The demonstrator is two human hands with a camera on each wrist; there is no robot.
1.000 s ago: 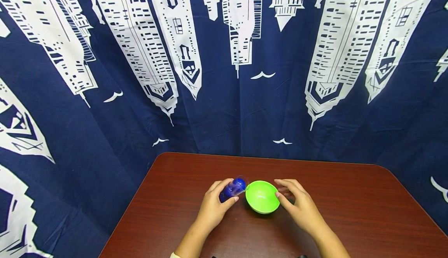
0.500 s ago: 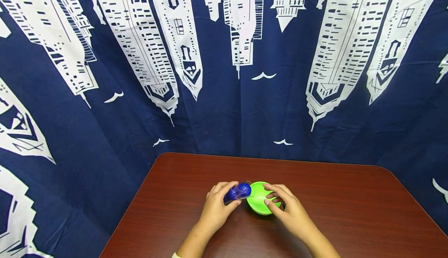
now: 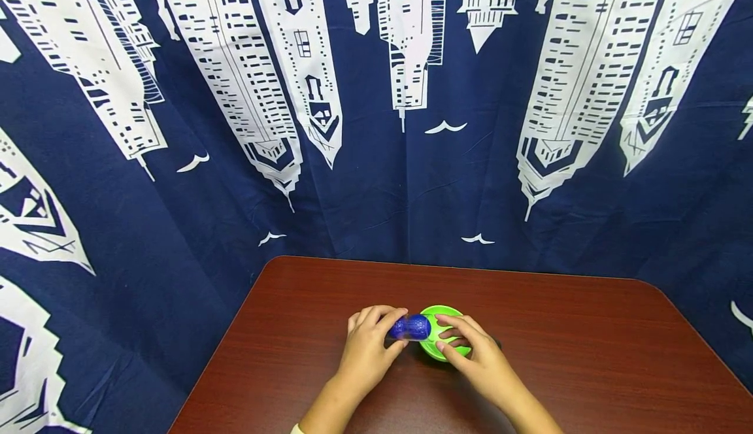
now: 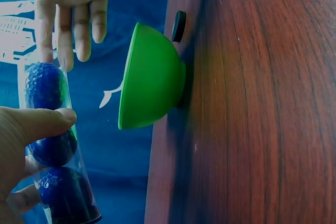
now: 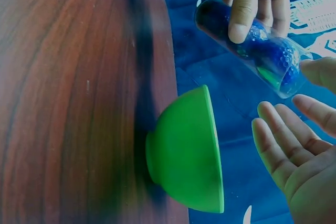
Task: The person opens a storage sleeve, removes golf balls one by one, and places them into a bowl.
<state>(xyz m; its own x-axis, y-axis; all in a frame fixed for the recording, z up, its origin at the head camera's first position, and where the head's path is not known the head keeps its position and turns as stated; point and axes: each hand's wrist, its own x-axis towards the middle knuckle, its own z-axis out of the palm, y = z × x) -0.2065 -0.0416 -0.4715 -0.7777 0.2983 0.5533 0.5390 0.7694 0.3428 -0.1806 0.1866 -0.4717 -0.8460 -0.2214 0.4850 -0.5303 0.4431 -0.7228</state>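
Note:
My left hand (image 3: 367, 352) grips a clear plastic tube (image 4: 84, 182) between thumb and fingers. Inside the tube are blue dimpled balls (image 4: 44, 85) that look like golf balls; three show in the left wrist view. The tube tilts, its mouth toward my right hand and above the green bowl (image 5: 186, 153). My right hand (image 3: 482, 359) is held over the bowl's right side with its fingers spread and slightly bent, holding nothing. Its fingertips are close to the tube's mouth; whether they touch it I cannot tell. The bowl stands upright on the table.
A small black disc (image 4: 179, 26), perhaps a lid, lies on the brown wooden table (image 3: 282, 342) beside the bowl, mostly hidden by my right hand in the head view. A dark blue cloth (image 3: 376, 192) printed with white buildings hangs behind the table's far edge.
My left hand has tipped the tube lower and moved it right, over the bowl. My right hand has moved left from the bowl's side to above it, close to the tube's mouth.

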